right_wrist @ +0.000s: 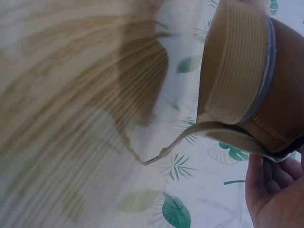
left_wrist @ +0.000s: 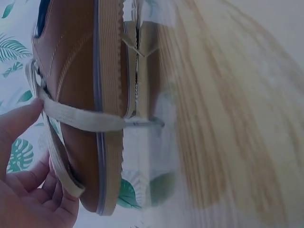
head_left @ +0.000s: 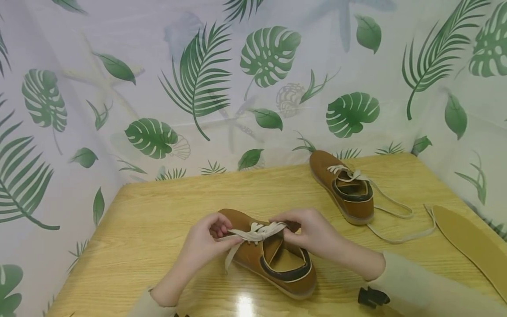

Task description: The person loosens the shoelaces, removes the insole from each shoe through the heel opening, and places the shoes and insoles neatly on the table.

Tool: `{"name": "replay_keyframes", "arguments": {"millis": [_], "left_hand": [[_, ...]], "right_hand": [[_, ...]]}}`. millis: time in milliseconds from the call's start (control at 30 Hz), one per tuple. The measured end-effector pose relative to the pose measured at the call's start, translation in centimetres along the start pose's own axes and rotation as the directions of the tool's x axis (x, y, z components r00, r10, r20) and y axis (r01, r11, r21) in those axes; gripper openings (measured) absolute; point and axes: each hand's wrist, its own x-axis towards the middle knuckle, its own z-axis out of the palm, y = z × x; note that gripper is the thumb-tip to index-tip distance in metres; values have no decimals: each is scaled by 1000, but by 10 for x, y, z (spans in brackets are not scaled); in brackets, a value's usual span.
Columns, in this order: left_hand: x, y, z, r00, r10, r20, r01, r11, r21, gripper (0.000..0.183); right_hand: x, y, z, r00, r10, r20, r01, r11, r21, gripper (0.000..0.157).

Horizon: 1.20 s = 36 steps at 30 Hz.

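Note:
A brown shoe [head_left: 251,255] stands on the table with its toe pointing away to the left. Its off-white shoelace [head_left: 263,232] is drawn into loops above the tongue. My left hand [head_left: 203,237] pinches the lace on the left between thumb and fingers, and a lace end hangs below it. On the other side, the right hand [head_left: 310,229] pinches the lace near the shoe's opening. In the left wrist view, the lace [left_wrist: 80,116] crosses the shoe's side by the thumb. A lace end [right_wrist: 218,128] droops beside the sole in the right wrist view.
Behind to the right stands a matching brown shoe [head_left: 358,209] with long loose laces [head_left: 400,241] trailing over the wooden table [head_left: 158,220]. A flat tan, sole-shaped piece [head_left: 467,237] lies at the right edge. Leaf-printed sheeting [head_left: 222,149] surrounds the table's back and sides.

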Motion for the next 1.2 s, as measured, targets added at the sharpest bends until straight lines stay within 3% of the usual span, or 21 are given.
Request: {"name": "replay_keyframes", "arguments": {"millis": [233,433,733,1200], "left_hand": [[2,-13,-13,998,18,-63,-14,998,58,8],[1,-21,-20,997,-5,-81,12,996,87,13],[-6,-25,-19,998,-66,-12,66,996,63,22],[-31,-19,-12,991,-108,81,93,981,173,32]], "right_hand": [[3,7,-6,996,-74,47,72,997,38,38],[7,15,-11,985,-140,98,135,989,56,36],[11,26,-17,965,-217,148,204,974,95,33],[15,43,-20,929,-253,272,211,962,175,33]]}}
